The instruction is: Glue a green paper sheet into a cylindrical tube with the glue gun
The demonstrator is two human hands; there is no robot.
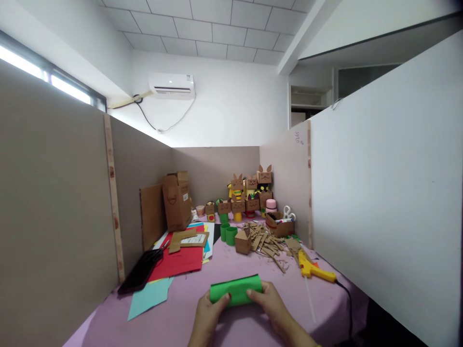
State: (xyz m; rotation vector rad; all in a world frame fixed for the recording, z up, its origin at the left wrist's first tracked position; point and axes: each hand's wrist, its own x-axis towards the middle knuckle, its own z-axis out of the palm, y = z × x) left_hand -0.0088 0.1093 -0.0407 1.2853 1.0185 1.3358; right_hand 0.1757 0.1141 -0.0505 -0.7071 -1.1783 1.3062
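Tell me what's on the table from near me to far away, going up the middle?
Green paper roll held by left hand and right hand → small cardboard box → two green tubes → cardboard animal figures at the back.

A yellow glue gun (314, 270) lies near the pink tabletop's (231, 260) right edge, cardboard scraps (269, 243) behind it. Cardboard figures (249, 195) line the far edge. Red paper (179, 260), a teal sheet (149, 296) and a black phone (139, 272) lie along the left edge.
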